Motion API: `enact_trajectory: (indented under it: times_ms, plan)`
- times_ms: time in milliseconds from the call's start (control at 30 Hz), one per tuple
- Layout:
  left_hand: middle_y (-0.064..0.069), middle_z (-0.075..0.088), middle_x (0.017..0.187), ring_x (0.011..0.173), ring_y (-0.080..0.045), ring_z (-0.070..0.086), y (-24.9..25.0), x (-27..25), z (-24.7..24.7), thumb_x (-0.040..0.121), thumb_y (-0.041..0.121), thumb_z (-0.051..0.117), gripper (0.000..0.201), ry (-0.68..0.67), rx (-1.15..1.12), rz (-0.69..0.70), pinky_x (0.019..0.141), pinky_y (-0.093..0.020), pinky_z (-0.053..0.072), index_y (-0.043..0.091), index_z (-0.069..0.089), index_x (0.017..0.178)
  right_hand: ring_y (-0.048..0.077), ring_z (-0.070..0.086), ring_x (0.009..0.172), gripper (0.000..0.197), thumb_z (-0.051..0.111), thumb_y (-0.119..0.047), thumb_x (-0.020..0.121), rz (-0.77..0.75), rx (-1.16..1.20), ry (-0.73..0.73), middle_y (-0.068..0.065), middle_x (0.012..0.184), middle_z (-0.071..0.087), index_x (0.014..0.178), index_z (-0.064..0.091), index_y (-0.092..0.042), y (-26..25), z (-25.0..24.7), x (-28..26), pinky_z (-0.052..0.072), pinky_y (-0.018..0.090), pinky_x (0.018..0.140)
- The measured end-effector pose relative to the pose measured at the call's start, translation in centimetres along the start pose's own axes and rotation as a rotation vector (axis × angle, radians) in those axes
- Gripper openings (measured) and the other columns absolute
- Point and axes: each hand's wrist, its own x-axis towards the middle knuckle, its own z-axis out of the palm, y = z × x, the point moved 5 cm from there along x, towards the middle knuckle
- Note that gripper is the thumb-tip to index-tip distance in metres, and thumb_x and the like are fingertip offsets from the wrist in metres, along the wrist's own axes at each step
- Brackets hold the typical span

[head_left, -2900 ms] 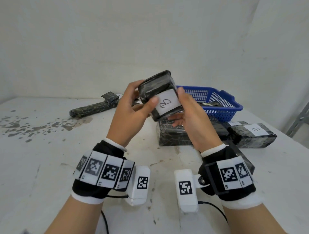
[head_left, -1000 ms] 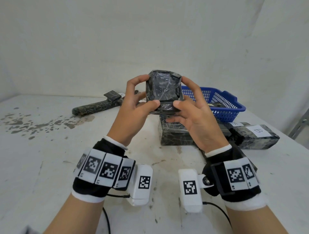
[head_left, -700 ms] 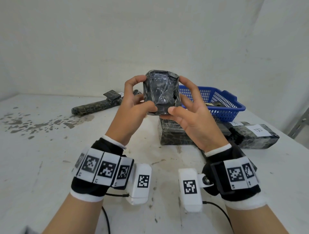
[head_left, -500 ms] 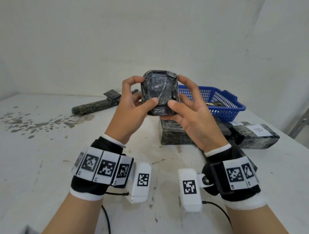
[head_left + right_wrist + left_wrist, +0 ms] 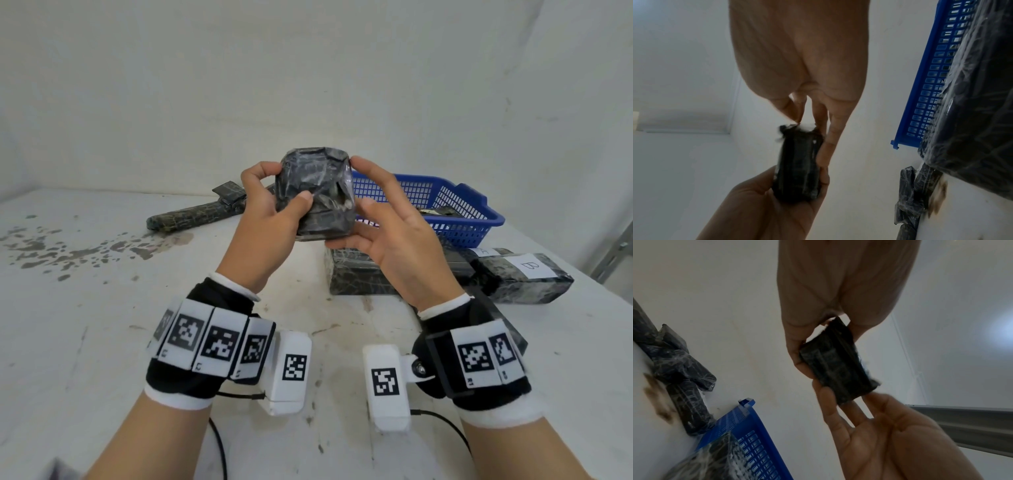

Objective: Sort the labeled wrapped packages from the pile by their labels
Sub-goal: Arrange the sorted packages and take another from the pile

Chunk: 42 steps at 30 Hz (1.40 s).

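Observation:
A small black wrapped package (image 5: pixel 317 202) is held up above the table, its plain wrapped face toward me and no label showing. My left hand (image 5: pixel 286 186) grips it, thumb on the near face and fingers curled over its left edge. My right hand (image 5: pixel 363 185) lies against it with straight fingers: the index fingertip touches the top right corner and the lower fingers support its underside. In the left wrist view the package (image 5: pixel 836 369) sits between my left fingers (image 5: pixel 797 353) and the flat right hand (image 5: pixel 879 434). The right wrist view shows the package (image 5: pixel 797 170) the same way.
A blue basket (image 5: pixel 479 219) stands at the back right, holding a wrapped package. In front of it lie a large wrapped block (image 5: pixel 356 279) and a package labelled B (image 5: pixel 520 277). A long wrapped package (image 5: pixel 191 217) lies at the back left by a dark stain.
The package has been turned so its B label no longer faces me. Over the last second it shifted slightly left, and my right hand's fingers straightened, its thumb coming off the package.

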Motion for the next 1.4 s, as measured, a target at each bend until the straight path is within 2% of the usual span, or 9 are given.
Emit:
enact_trajectory:
  times_ms: [200, 367, 567, 767, 867, 933, 1100, 1233, 1400]
  plan:
    - [-0.014, 0.059, 0.115, 0.095, -0.02, 0.065, 0.4, -0.1, 0.1, 0.098, 0.007, 0.049, 0.032, -0.009, 0.093, 0.066, 0.09, -0.04, 0.055, 0.026, 0.029, 0.113, 0.03, 0.072, 0.103, 0.042, 0.062, -0.031, 0.094, 0.01, -0.031, 0.02, 0.005, 0.108, 0.076, 0.133, 0.048, -0.026, -0.3, 0.4, -0.2, 0.06, 0.044, 0.081]
    - [-0.007, 0.058, 0.111, 0.093, -0.015, 0.064, 0.3, -0.2, 0.3, 0.099, 0.006, 0.046, 0.032, -0.03, 0.097, 0.062, 0.091, -0.039, 0.054, 0.026, 0.026, 0.114, 0.033, 0.072, 0.098, 0.036, 0.051, -0.009, 0.103, -0.003, -0.107, 0.022, 0.01, 0.101, 0.076, 0.134, 0.045, -0.026, 0.0, 0.0, -0.1, 0.061, 0.048, 0.083]
    - [-0.02, 0.053, 0.129, 0.114, -0.03, 0.06, 0.7, -0.7, 0.7, 0.081, 0.023, 0.053, 0.035, -0.057, 0.043, 0.035, 0.097, -0.048, 0.05, 0.033, 0.031, 0.106, 0.033, 0.071, 0.094, 0.035, 0.047, -0.002, 0.103, 0.009, -0.049, -0.012, 0.018, 0.107, 0.072, 0.131, 0.045, -0.022, -0.1, -0.2, -0.1, 0.061, 0.046, 0.081]
    - [-0.015, 0.058, 0.121, 0.101, -0.022, 0.063, 0.1, -0.1, 0.3, 0.099, 0.008, 0.049, 0.029, -0.05, 0.016, 0.028, 0.091, -0.041, 0.053, 0.027, 0.03, 0.112, 0.032, 0.072, 0.099, 0.037, 0.048, -0.008, 0.103, 0.027, -0.036, -0.02, 0.015, 0.107, 0.074, 0.137, 0.042, -0.02, -0.1, 0.0, -0.2, 0.061, 0.045, 0.083]
    - [-0.012, 0.061, 0.116, 0.095, -0.02, 0.065, 0.0, 0.0, 0.1, 0.1, 0.012, 0.049, 0.027, -0.042, 0.021, 0.023, 0.086, -0.038, 0.054, 0.023, 0.028, 0.114, 0.033, 0.072, 0.101, 0.052, 0.063, -0.02, 0.091, 0.045, -0.073, -0.012, 0.013, 0.109, 0.075, 0.138, 0.042, -0.022, -0.3, 0.5, -0.5, 0.06, 0.046, 0.085]
    - [-0.015, 0.061, 0.118, 0.097, -0.022, 0.066, 0.1, -0.1, 0.1, 0.099, 0.014, 0.05, 0.027, -0.04, 0.058, 0.035, 0.088, -0.039, 0.054, 0.025, 0.029, 0.111, 0.034, 0.071, 0.101, 0.062, 0.07, -0.014, 0.088, 0.05, -0.12, -0.01, 0.014, 0.112, 0.074, 0.14, 0.038, -0.023, -0.3, 0.7, -0.5, 0.06, 0.047, 0.088]
    - [-0.018, 0.06, 0.119, 0.105, -0.028, 0.065, 0.1, -0.3, 0.3, 0.099, 0.022, 0.052, 0.024, -0.02, 0.128, 0.052, 0.092, -0.046, 0.053, 0.03, 0.03, 0.103, 0.033, 0.073, 0.098, 0.078, 0.068, -0.007, 0.092, 0.034, -0.159, -0.028, 0.019, 0.111, 0.073, 0.149, 0.026, -0.039, -0.6, 0.8, -0.8, 0.061, 0.047, 0.083]
    - [-0.019, 0.061, 0.118, 0.103, -0.028, 0.066, 0.2, -0.5, 0.6, 0.097, 0.031, 0.054, 0.022, -0.051, 0.158, 0.069, 0.088, -0.048, 0.055, 0.033, 0.032, 0.1, 0.035, 0.074, 0.091, 0.055, 0.065, -0.009, 0.095, 0.03, -0.158, 0.037, 0.022, 0.101, 0.074, 0.139, 0.042, -0.033, -0.6, 0.6, -0.8, 0.06, 0.055, 0.082]
    - [-0.018, 0.066, 0.109, 0.082, -0.015, 0.069, 0.1, -0.7, 1.1, 0.099, 0.024, 0.05, 0.021, -0.144, 0.156, 0.068, 0.071, -0.029, 0.059, 0.031, 0.03, 0.1, 0.032, 0.075, 0.083, 0.027, 0.061, -0.025, 0.098, 0.051, -0.165, 0.124, 0.01, 0.091, 0.077, 0.122, 0.049, -0.029, -0.6, 0.1, -0.7, 0.062, 0.055, 0.071]
